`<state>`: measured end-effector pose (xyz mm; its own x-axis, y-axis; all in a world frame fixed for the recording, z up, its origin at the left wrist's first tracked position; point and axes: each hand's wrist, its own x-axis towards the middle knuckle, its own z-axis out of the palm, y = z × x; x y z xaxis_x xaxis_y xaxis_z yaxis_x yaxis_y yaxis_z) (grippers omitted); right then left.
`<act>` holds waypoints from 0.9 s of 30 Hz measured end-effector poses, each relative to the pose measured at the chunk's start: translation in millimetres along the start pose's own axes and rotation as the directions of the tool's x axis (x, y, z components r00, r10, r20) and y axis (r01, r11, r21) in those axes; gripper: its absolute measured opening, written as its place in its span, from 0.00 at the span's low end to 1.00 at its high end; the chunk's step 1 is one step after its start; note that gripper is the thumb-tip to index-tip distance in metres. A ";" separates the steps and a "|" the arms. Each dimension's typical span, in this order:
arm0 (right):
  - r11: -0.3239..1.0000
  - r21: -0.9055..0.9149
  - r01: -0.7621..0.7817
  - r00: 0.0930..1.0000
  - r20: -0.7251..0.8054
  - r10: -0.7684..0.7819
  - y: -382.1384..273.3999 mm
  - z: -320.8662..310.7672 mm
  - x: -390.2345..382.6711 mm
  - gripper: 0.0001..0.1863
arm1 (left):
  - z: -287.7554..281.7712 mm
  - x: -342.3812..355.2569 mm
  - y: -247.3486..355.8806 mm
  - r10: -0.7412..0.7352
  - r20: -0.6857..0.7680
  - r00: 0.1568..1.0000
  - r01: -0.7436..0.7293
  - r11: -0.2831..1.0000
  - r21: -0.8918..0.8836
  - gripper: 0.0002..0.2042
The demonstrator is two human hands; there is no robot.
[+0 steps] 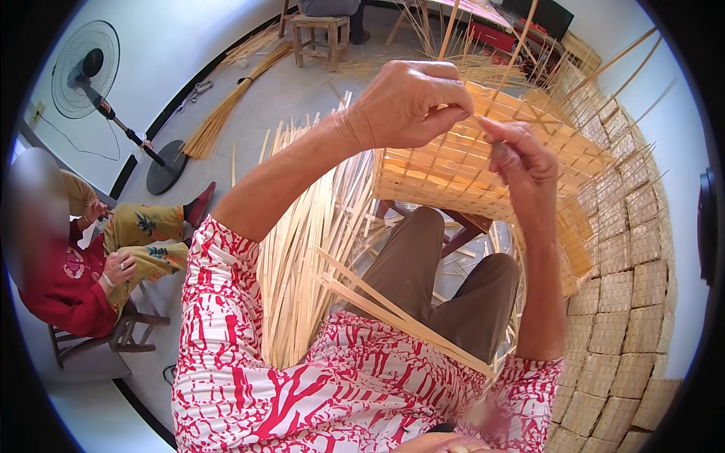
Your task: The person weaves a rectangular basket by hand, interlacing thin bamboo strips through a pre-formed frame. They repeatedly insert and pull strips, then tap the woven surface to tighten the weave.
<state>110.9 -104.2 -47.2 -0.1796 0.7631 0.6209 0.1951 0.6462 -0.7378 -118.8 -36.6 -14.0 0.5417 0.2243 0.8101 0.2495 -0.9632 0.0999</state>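
Note:
A box-shaped basket woven from flat bamboo strips rests in front of my knees, tilted, with long strip ends standing up from its far side. Over its near left part, my left hand is closed in a pinch, thumb against the bent fingers. My right hand is raised just to the right of it, thumb and forefinger also pinched together. Between the two sets of fingertips shows a short bit of thin bamboo strip; most of it is hidden by my fingers.
Loose bamboo strips lie in a heap by my left side, a few across my lap. Stacked woven baskets line the right wall. A fan, a bundle of canes and a seated person in red are at the left; a wooden stool stands behind.

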 end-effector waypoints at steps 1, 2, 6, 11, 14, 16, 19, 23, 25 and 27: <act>0.981 0.176 -0.080 0.995 -0.047 0.089 0.0 8.1 -8.8 0.18 | 1.7 0.7 3.8 -0.055 -0.021 0.998 0.054 0.999 -0.003 0.02; 0.929 0.341 -0.145 0.979 -0.083 0.184 -5.8 18.7 -16.2 0.19 | 4.1 5.1 6.4 -0.056 -0.055 0.997 0.055 0.998 -0.028 0.02; 0.553 0.825 -0.120 0.959 -0.047 0.278 -7.4 42.3 -20.1 0.21 | 2.4 15.0 16.5 -0.173 -0.130 0.976 0.159 0.981 -0.113 0.01; 0.381 0.924 -0.022 0.962 -0.084 0.260 -16.6 64.8 -13.5 0.23 | 11.2 20.4 15.8 -0.389 -0.152 0.909 0.306 0.867 -0.393 0.02; 0.481 0.874 -0.064 0.938 -0.112 0.328 -7.8 58.8 -27.6 0.22 | 13.2 13.3 14.0 -0.162 -0.150 0.975 0.137 0.977 -0.162 0.01; 0.498 0.860 -0.107 0.966 -0.029 0.258 1.8 36.0 -33.9 0.21 | 11.2 12.6 13.2 -0.036 -0.098 0.995 0.034 0.999 -0.021 0.02; 0.585 0.798 -0.145 0.977 0.021 0.214 -0.8 10.5 -32.3 0.20 | 13.2 15.9 11.7 0.051 -0.056 0.997 -0.050 0.998 0.028 0.02; 0.976 0.163 -0.147 0.985 -0.067 0.159 -18.1 -37.1 -9.0 0.17 | 16.1 20.3 13.1 0.146 -0.025 0.989 -0.148 0.982 -0.118 0.01; 0.998 -0.033 -0.047 0.997 -0.066 0.044 -26.8 -27.3 5.8 0.14 | 13.5 21.4 8.1 0.218 0.016 0.976 -0.211 0.959 -0.190 0.02; 0.996 -0.029 -0.089 0.991 -0.100 0.086 -34.1 -16.8 10.8 0.12 | 2.3 28.1 10.0 0.141 0.003 0.990 -0.138 0.969 -0.205 0.01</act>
<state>118.5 -117.8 -11.0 -0.0646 0.8130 0.5786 0.2386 0.5756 -0.7821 -99.2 -39.5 8.4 0.5740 0.0866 0.8143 0.0029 -0.9946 0.1037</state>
